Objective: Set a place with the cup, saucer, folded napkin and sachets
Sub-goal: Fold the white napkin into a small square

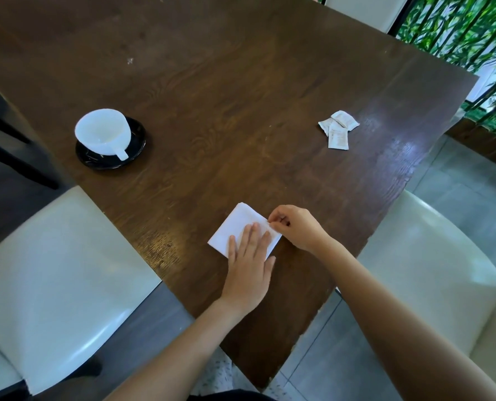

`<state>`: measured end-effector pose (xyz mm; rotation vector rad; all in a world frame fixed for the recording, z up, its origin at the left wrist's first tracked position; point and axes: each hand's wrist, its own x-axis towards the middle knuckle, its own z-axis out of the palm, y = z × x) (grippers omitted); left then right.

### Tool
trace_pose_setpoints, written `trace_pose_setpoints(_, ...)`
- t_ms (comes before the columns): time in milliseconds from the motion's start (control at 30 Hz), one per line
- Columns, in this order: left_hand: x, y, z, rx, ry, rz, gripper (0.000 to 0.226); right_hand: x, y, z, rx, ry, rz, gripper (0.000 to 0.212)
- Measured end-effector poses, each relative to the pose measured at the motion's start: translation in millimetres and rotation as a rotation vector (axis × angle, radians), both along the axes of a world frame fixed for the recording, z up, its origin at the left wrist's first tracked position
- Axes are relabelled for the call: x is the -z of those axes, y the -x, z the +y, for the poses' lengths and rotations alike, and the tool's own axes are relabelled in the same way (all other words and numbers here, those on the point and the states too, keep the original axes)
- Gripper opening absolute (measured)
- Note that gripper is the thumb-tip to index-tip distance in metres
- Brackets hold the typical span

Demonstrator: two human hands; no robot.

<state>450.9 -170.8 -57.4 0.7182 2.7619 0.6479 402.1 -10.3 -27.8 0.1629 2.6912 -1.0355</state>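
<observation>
A white folded napkin (236,224) lies near the front edge of the dark wooden table (241,96). My left hand (249,261) presses flat on the napkin with straight fingers. My right hand (294,225) pinches the napkin's right edge between thumb and fingertips. A white cup (103,133) stands on a black saucer (138,140) at the left of the table, its handle pointing toward me. Three white sachets (338,129) lie in a loose pile at the right.
White cushioned chairs stand at the front left (52,273) and front right (432,270) of the table. A dark chair frame (6,146) is at the far left. Green plants behind black bars (466,30) fill the upper right.
</observation>
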Motion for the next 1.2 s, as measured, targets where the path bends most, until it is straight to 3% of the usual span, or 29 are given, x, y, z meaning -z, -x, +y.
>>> trace_pose_setpoints(67, -10, 0, -9, -0.207, -0.258, -0.016, 0.046, 1, -4, -1, 0.020, 0.000, 0.015, 0.013)
trace_pose_setpoints(133, -16, 1, -20, -0.509, -0.347, 0.039, 0.040, 2, -7, -4, 0.028, -0.023, 0.010, 0.014)
trace_pose_setpoints(200, -21, 3, -27, -0.793, -0.414, -0.130, 0.047, 4, -11, -9, 0.048, -0.055, 0.004, 0.014)
trace_pose_setpoints(267, -25, 4, -28, -0.925, -0.502, -0.369, 0.051, 7, -13, -13, 0.097, -0.066, 0.008, 0.013)
trace_pose_setpoints(433, -33, 2, -20, -0.884, -0.604, -0.542, 0.061, 9, -17, -17, 0.179, -0.055, 0.008, 0.010)
trace_pose_setpoints(667, -40, -4, -8, -0.912, -0.641, -0.410, 0.060, 7, -31, -25, 0.399, 0.063, 0.014, 0.006)
trace_pose_setpoints(767, -40, 2, -14, -1.070, -0.752, -0.585, 0.064, 5, -37, -26, 0.470, 0.151, 0.002, 0.006)
trace_pose_setpoints(867, -40, 4, -18, -1.012, -0.714, -0.730, 0.056, 4, -41, -28, 0.500, 0.168, 0.010, 0.007)
trace_pose_setpoints(1033, -42, -1, -8, -0.868, -0.646, -0.538, 0.054, 3, -41, -34, 0.542, 0.176, 0.028, 0.012)
trace_pose_setpoints(1200, -49, 5, -14, -0.833, -0.901, -0.613, 0.053, -1, -45, -36, 0.547, 0.332, -0.070, 0.027)
